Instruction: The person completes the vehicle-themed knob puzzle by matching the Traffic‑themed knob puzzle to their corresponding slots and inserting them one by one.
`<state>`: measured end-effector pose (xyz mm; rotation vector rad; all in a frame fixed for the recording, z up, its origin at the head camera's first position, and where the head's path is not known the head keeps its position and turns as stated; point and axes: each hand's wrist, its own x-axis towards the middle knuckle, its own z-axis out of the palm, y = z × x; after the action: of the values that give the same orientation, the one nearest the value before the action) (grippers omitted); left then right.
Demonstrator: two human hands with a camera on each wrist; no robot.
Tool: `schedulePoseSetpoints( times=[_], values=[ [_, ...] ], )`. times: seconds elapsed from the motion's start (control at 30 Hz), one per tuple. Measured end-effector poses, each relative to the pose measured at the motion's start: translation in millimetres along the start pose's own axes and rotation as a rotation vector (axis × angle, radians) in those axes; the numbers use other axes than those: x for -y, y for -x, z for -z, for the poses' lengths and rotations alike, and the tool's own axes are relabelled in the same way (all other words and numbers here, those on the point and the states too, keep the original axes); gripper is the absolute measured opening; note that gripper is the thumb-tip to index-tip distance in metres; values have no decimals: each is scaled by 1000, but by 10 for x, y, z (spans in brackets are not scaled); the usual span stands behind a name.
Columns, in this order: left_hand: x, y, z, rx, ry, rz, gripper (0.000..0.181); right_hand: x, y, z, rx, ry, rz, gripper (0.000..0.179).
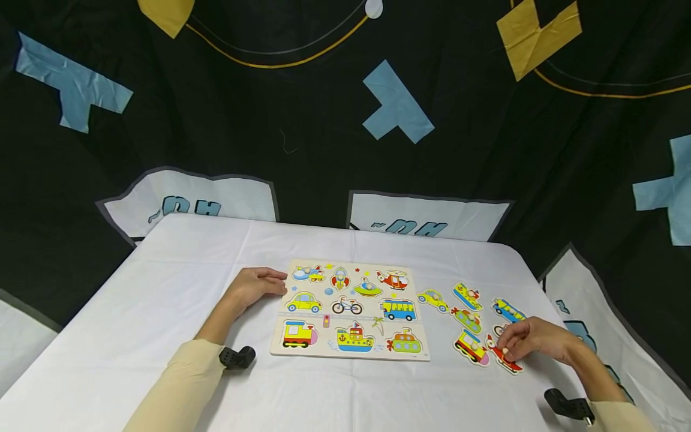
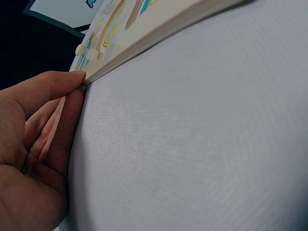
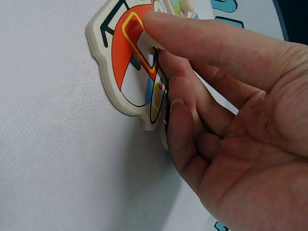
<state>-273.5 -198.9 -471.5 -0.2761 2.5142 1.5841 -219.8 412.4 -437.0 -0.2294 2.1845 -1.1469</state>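
A wooden vehicle puzzle board (image 1: 345, 327) lies on the white table. My left hand (image 1: 255, 289) is at its left edge, and in the left wrist view the thumb (image 2: 57, 84) and a finger pinch the board's edge. Off to the right, my right hand (image 1: 534, 339) pinches a red helicopter puzzle piece (image 1: 511, 366) between thumb and fingers. Seen from the right wrist, the helicopter piece tilts, its orange-red body facing the camera; the fingertips cover part of it. A bicycle piece (image 1: 499, 330) shows partly from behind the hand.
Loose pieces lie between board and right hand: a yellow car (image 1: 433, 300), a ship (image 1: 467, 296), a submarine (image 1: 466, 320), a train (image 1: 471, 347) and a blue bus (image 1: 508, 310). A black patterned cloth (image 1: 324, 132) hangs behind the table.
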Motion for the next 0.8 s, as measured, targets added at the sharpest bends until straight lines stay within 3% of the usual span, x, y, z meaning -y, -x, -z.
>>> schedulePoseSetpoints(
  times=[0.43, 0.8],
  values=[
    [2, -1, 1, 0, 1, -1, 44, 105, -6, 66, 4, 46, -20, 28],
    [-6, 22, 13, 12, 17, -6, 44, 419, -143, 157, -23, 85, 20, 30]
  ],
)
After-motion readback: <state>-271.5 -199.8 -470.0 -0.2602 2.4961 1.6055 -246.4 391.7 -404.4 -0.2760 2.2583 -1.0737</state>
